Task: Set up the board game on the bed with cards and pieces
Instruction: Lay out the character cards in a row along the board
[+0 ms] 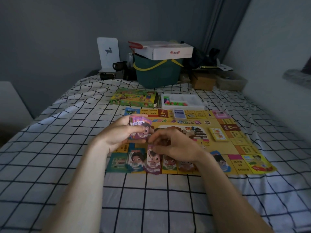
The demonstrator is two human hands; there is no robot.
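A yellow game board (223,145) lies flat on the checked bedsheet. My left hand (121,133) grips a fanned stack of play-money notes (140,125), purple on top, above the board's left side. My right hand (170,145) hovers beside it, fingers curled down and pinching the top edge of a purple note (152,163) on a pile. Several money piles sit in a row along the board's near edge, among them a 100 pile (135,159) and a 1000 pile (169,163). My right wrist hides part of that row.
A yellow card deck (218,134) and a blue card deck (179,114) lie on the board. Behind it sit the green game box (134,98) and a white tray of coloured pieces (181,101). A green basket (158,73) with a white carton stands at the bed's far end.
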